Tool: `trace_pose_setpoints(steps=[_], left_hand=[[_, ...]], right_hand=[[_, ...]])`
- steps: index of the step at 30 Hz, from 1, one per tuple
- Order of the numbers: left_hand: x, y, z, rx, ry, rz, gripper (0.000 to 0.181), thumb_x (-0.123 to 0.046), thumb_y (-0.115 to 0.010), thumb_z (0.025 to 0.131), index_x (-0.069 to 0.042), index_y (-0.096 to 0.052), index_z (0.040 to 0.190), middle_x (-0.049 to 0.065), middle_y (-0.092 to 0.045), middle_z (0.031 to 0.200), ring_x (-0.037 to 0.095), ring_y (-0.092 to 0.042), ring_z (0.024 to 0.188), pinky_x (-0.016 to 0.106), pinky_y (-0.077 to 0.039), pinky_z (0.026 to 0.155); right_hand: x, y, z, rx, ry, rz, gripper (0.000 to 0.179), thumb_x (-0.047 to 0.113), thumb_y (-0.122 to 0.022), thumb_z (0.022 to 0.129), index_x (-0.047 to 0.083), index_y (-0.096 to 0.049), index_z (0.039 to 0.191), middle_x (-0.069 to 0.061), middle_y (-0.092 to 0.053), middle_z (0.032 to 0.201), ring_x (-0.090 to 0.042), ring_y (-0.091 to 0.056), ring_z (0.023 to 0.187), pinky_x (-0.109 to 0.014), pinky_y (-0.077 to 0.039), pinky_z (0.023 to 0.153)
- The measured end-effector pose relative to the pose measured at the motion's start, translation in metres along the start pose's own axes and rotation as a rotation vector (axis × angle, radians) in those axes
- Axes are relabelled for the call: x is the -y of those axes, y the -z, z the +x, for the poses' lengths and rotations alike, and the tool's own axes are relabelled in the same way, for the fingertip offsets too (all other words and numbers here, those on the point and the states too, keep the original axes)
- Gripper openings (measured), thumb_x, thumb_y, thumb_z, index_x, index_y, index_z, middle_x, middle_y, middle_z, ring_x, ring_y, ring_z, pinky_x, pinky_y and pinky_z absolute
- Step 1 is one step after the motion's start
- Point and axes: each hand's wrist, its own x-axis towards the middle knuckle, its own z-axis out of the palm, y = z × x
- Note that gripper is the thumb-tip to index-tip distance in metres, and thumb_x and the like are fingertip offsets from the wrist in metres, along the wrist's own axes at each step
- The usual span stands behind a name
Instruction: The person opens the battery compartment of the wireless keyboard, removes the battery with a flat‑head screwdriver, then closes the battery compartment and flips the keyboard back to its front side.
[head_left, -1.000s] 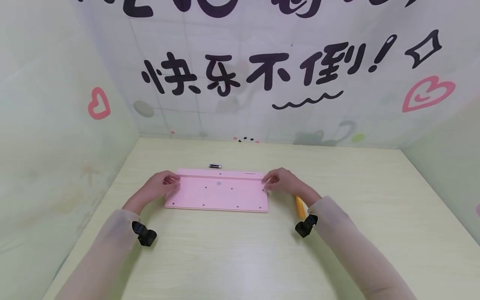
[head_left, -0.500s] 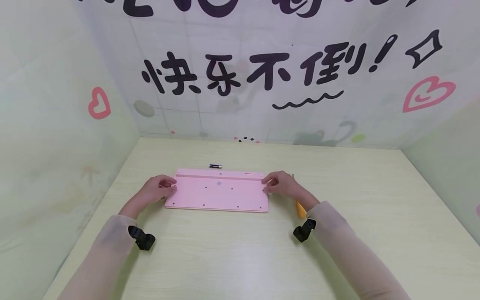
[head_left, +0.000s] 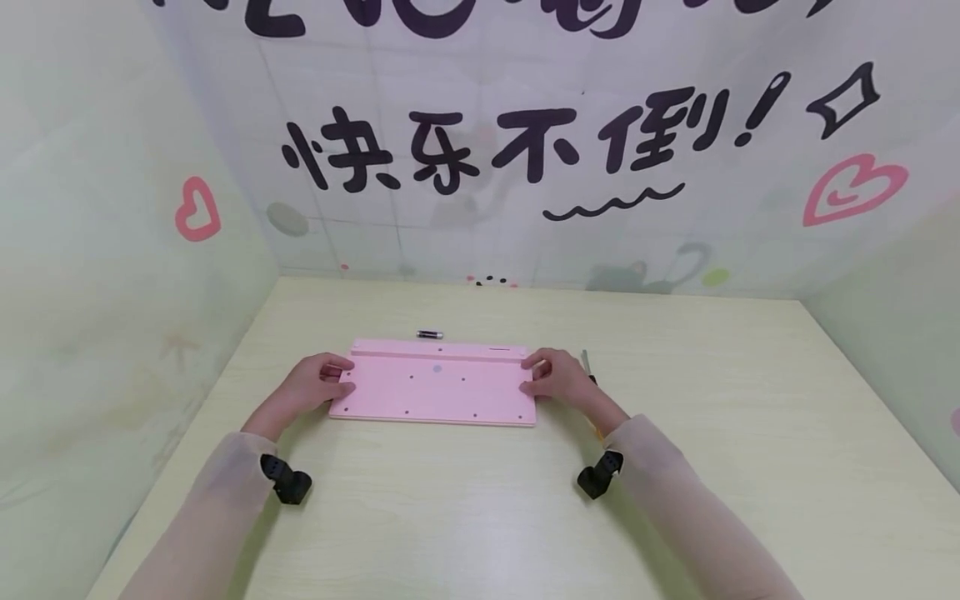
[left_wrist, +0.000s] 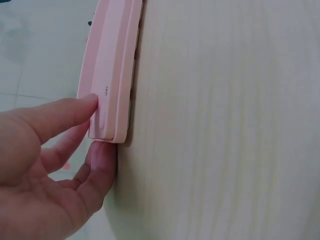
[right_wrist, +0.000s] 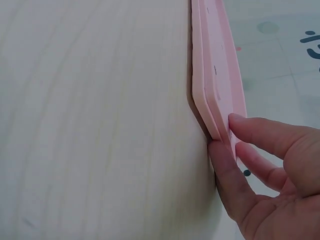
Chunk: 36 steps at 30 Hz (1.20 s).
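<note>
A pink keyboard (head_left: 437, 390) lies face down, its flat underside with several dark screw holes or feet turned up. My left hand (head_left: 313, 385) grips its left end. In the left wrist view the thumb presses on the upturned underside while the fingers (left_wrist: 104, 165) are at the end edge. At the other end my right hand (head_left: 561, 379) holds the keyboard in the same way, thumb on top and a finger (right_wrist: 225, 160) at the corner in the right wrist view. Key edges show below the pink shell in the left wrist view.
A small dark battery (head_left: 430, 335) lies just behind the keyboard. To the right is a screwdriver (head_left: 587, 361), its orange handle mostly hidden by my right wrist. The pale wooden table (head_left: 465, 508) meets a printed cloth wall (head_left: 480, 242) at the back.
My left hand has shifted slightly left and nearer along the keyboard's end. The right hand has come a little nearer too, and both thumbs now lie on the underside. The keyboard stays in place.
</note>
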Motion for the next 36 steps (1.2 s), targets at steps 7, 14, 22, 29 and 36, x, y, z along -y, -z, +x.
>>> trace_pose_setpoints(steps=[7, 14, 22, 29, 36], left_hand=[[-0.0013, -0.0016, -0.0013, -0.016, 0.008, 0.007, 0.041, -0.013, -0.064, 0.086, 0.004, -0.052, 0.121, 0.022, -0.052, 0.112, 0.032, -0.049, 0.101, 0.040, -0.044, 0.084], [0.0004, -0.0026, -0.0007, -0.026, 0.022, -0.013, 0.043, -0.012, -0.064, 0.086, 0.005, -0.051, 0.124, 0.021, -0.052, 0.114, 0.030, -0.050, 0.101, 0.038, -0.043, 0.085], [0.0011, -0.0059, -0.0012, -0.049, 0.023, -0.032, 0.042, -0.010, -0.064, 0.086, 0.005, -0.052, 0.123, 0.021, -0.053, 0.113, 0.028, -0.051, 0.098, 0.034, -0.045, 0.081], [0.0014, -0.0092, -0.0007, -0.069, 0.034, -0.052, 0.039, -0.009, -0.064, 0.086, 0.005, -0.054, 0.121, 0.021, -0.054, 0.112, 0.027, -0.052, 0.097, 0.031, -0.047, 0.079], [-0.0007, -0.0097, -0.0039, -0.088, 0.072, -0.085, 0.040, -0.008, -0.065, 0.085, 0.004, -0.054, 0.121, 0.022, -0.053, 0.114, 0.029, -0.051, 0.100, 0.032, -0.047, 0.081]], right_hand=[[0.0008, -0.0064, -0.0010, -0.056, -0.066, 0.016, 0.032, 0.008, -0.074, 0.076, 0.002, -0.063, 0.105, -0.007, -0.054, 0.077, -0.016, -0.048, 0.062, -0.024, -0.040, 0.053], [0.0056, -0.0089, 0.0009, -0.093, -0.166, 0.068, 0.035, 0.007, -0.075, 0.074, 0.003, -0.064, 0.107, -0.009, -0.055, 0.082, -0.018, -0.050, 0.063, -0.023, -0.042, 0.054], [0.0061, -0.0084, 0.0026, -0.106, -0.229, 0.116, 0.036, 0.008, -0.076, 0.074, 0.003, -0.064, 0.108, -0.011, -0.057, 0.090, -0.019, -0.053, 0.069, -0.023, -0.046, 0.059], [0.0036, -0.0057, 0.0027, -0.095, -0.231, 0.159, 0.038, 0.008, -0.076, 0.074, 0.001, -0.063, 0.108, -0.014, -0.059, 0.094, -0.019, -0.057, 0.070, -0.025, -0.048, 0.063], [0.0025, -0.0008, 0.0036, -0.062, -0.220, 0.182, 0.038, 0.004, -0.075, 0.074, -0.001, -0.062, 0.109, -0.015, -0.061, 0.095, -0.015, -0.058, 0.068, -0.024, -0.048, 0.062]])
